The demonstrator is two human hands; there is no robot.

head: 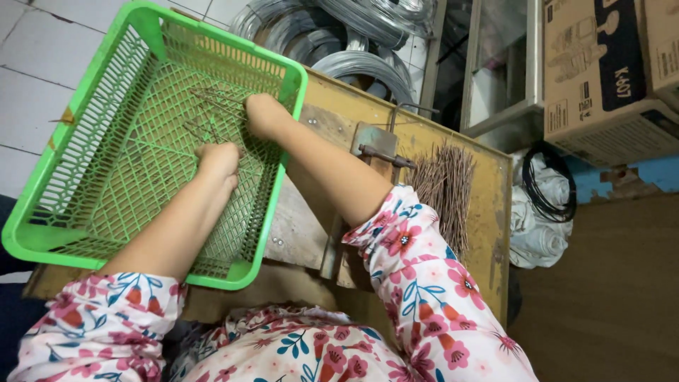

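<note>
A green plastic mesh basket [85, 134] rests tilted on a worn yellow workbench [488, 212]. Both my hands reach down into it. My left hand [218, 160] lies near the basket's middle with its fingers curled out of sight. Further up, my right hand [263, 113] presses on a loose cluster of thin rusty wire pieces [212, 106] lying on the basket floor. Whether either hand pinches any wire is hidden. My sleeves are floral, pink and white.
A pile of short rusty wire rods [444, 185] lies on the bench beside a metal bending jig [378, 150]. Coils of silver wire [353, 42] sit behind. Cardboard boxes [601, 71], a black cable loop [548, 184] and white cloth are at right.
</note>
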